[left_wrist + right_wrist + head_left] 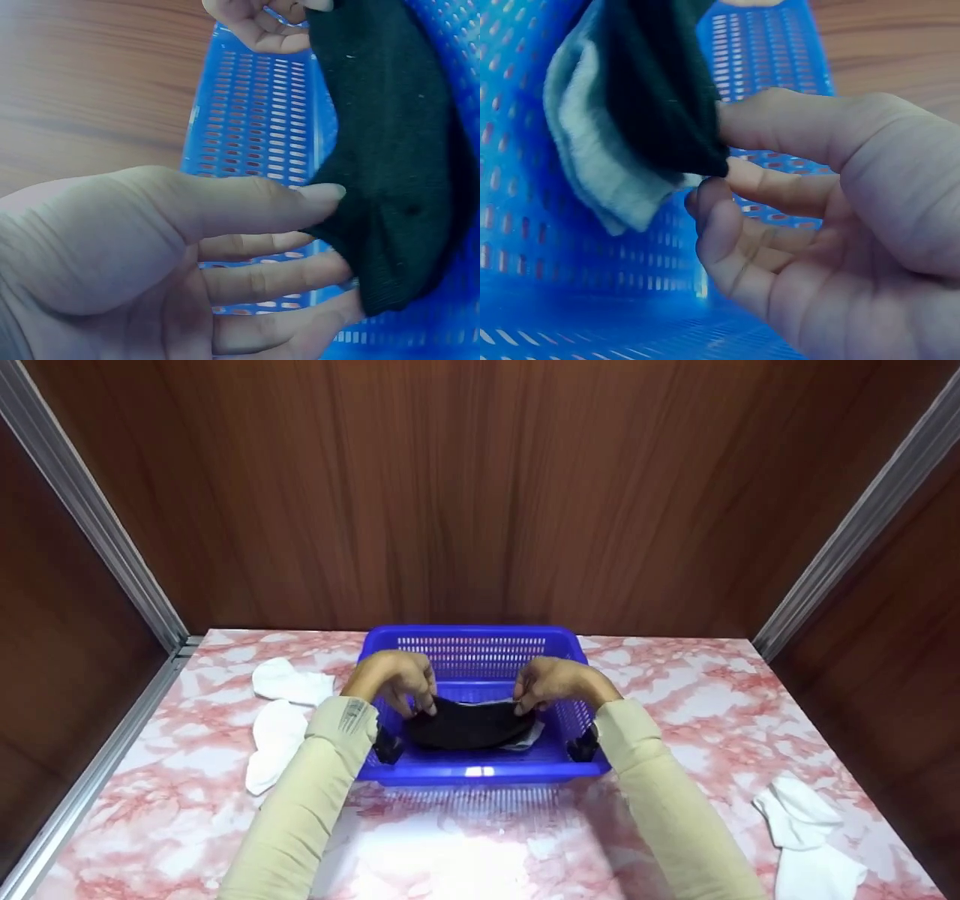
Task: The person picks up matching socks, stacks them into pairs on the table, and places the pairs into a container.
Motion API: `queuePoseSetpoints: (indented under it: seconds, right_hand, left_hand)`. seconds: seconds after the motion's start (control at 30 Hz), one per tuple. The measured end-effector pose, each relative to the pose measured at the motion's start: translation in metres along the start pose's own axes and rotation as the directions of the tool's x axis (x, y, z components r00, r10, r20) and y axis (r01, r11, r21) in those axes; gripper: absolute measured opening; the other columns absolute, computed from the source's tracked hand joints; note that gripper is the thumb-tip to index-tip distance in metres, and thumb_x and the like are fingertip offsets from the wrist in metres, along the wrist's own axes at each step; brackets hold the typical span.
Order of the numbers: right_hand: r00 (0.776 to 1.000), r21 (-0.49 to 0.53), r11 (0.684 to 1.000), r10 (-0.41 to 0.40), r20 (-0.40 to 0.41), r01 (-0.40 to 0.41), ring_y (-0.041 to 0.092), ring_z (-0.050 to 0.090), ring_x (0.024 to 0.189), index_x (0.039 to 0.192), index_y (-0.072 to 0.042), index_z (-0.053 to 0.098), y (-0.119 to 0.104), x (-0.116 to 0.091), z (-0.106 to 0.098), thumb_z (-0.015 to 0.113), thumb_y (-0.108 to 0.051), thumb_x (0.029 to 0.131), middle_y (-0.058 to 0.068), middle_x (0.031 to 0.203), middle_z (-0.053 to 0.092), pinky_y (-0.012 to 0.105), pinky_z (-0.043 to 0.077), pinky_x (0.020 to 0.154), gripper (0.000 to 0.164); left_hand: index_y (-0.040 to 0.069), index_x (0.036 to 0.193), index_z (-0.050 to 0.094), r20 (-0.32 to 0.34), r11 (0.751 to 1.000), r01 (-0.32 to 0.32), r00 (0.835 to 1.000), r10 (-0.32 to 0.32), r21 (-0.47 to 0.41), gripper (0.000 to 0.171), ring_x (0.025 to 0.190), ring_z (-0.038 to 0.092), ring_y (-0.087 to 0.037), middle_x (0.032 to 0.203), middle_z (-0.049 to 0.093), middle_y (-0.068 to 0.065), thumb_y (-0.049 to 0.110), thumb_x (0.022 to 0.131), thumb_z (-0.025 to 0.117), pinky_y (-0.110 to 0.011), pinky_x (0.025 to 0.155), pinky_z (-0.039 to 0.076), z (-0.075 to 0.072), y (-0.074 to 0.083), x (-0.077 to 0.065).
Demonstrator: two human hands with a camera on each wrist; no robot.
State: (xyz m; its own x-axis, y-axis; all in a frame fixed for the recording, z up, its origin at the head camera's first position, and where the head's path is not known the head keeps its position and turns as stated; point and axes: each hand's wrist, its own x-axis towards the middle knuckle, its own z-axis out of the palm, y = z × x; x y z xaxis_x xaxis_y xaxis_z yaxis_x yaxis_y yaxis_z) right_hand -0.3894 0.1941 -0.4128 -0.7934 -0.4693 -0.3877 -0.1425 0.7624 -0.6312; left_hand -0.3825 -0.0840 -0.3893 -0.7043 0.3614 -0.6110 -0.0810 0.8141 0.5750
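A black sock (pixel 471 726) hangs stretched sideways between both hands, inside the blue basket (pixel 480 771). My left hand (pixel 401 679) pinches its upper edge at one end; in the left wrist view the thumb lies over the black sock (pixel 390 150) with the fingers behind it. The other end is pinched by my right hand (pixel 555 681), thumb against fingertips, as the right wrist view shows. Behind the black fabric, a light grey-white sock (pixel 604 157) shows below and to one side, partly hidden.
On the marbled table (pixel 180 780), two white socks, one farther back (pixel 292 682) and one nearer (pixel 276 742), lie left of the basket. More white fabric (pixel 806 817) lies at the front right. Wooden panels (pixel 480 495) with metal posts enclose the table. Black handle clips (pixel 388 746) sit at the basket's sides.
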Motion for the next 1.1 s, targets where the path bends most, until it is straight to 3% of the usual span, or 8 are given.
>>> queuePoseSetpoints:
  seconds: [0.2,0.37,0.43,0.6,0.7,0.9,1.0,1.1]
  right_hand:
    - [0.994,0.02,0.997,-0.073,-0.084,0.075,0.01,0.058,0.065,0.095,-0.002,0.063,-0.005,-0.016,-0.01,0.073,-0.009,0.081,-0.001,0.075,0.064,0.025,0.052,0.062,0.019]
    - [0.972,-0.105,0.984,-0.16,-0.17,0.143,0.007,0.053,0.065,0.089,-0.003,0.065,-0.007,-0.037,-0.022,0.074,-0.014,0.083,-0.005,0.072,0.061,0.021,0.045,0.059,0.015]
    - [0.958,-0.144,0.977,-0.189,-0.217,0.16,0.006,0.054,0.067,0.087,-0.004,0.066,-0.006,-0.046,-0.026,0.074,-0.016,0.083,-0.005,0.074,0.063,0.021,0.045,0.061,0.015]
    - [0.92,-0.127,0.979,-0.192,-0.342,0.157,0.011,0.058,0.072,0.092,-0.005,0.066,-0.001,-0.066,-0.025,0.073,-0.018,0.085,0.002,0.082,0.066,0.026,0.049,0.067,0.016]
    - [0.886,-0.124,0.982,-0.184,-0.426,0.145,0.017,0.061,0.08,0.097,-0.006,0.065,0.001,-0.073,-0.022,0.072,-0.019,0.085,0.007,0.089,0.067,0.032,0.051,0.075,0.02]
    - [0.803,-0.196,0.974,-0.208,-0.559,0.116,0.037,0.055,0.124,0.125,0.0,0.057,0.008,-0.075,-0.005,0.073,-0.022,0.085,0.022,0.128,0.06,0.052,0.042,0.109,0.048]
    - [0.791,-0.224,0.971,-0.197,-0.579,0.078,0.043,0.037,0.14,0.142,0.005,0.042,0.011,-0.074,0.009,0.071,-0.024,0.086,0.029,0.147,0.042,0.056,0.03,0.118,0.07]
    - [0.783,-0.228,0.973,-0.167,-0.6,0.033,0.046,0.025,0.146,0.149,0.008,0.028,0.013,-0.072,0.021,0.071,-0.025,0.086,0.033,0.156,0.025,0.056,0.024,0.121,0.083]
  left_hand:
    - [0.008,0.094,0.061,-0.042,0.994,-0.069,0.996,0.073,0.081,0.006,0.078,0.066,-0.016,0.113,0.071,-0.015,0.01,0.09,0.065,-0.036,0.085,0.06,-0.006,0.005,-0.013]
    - [0.003,0.111,0.062,-0.175,0.972,-0.153,0.967,0.185,0.181,0.03,0.08,0.068,-0.019,0.102,0.068,-0.012,0.021,0.088,0.071,-0.029,0.073,0.06,-0.011,0.006,-0.027]
    - [0.002,0.116,0.062,-0.251,0.953,-0.196,0.934,0.254,0.233,0.038,0.08,0.068,-0.02,0.098,0.068,-0.011,0.024,0.087,0.072,-0.029,0.072,0.059,-0.014,0.004,-0.033]
    - [0.005,0.117,0.064,-0.406,0.905,-0.277,0.824,0.397,0.324,0.039,0.102,0.068,-0.029,0.111,0.07,-0.017,0.026,0.086,0.072,-0.042,0.091,0.054,-0.019,-0.009,-0.055]
    - [0.005,0.116,0.064,-0.489,0.903,-0.3,0.764,0.421,0.309,0.034,0.114,0.063,-0.036,0.117,0.069,-0.02,0.025,0.088,0.069,-0.049,0.099,0.05,-0.021,-0.02,-0.066]
    - [0.001,0.115,0.065,-0.647,0.9,-0.342,0.628,0.432,0.269,0.03,0.105,0.068,-0.035,0.113,0.071,-0.018,0.021,0.092,0.064,-0.048,0.093,0.053,-0.023,-0.053,-0.075]
    - [0.002,0.116,0.065,-0.687,0.912,-0.337,0.606,0.401,0.235,0.031,0.103,0.069,-0.033,0.113,0.071,-0.016,0.024,0.094,0.062,-0.047,0.089,0.055,-0.019,-0.075,-0.077]
    - [0.003,0.117,0.065,-0.713,0.93,-0.308,0.605,0.354,0.2,0.033,0.104,0.068,-0.033,0.115,0.07,-0.017,0.027,0.095,0.061,-0.048,0.089,0.055,-0.016,-0.098,-0.079]
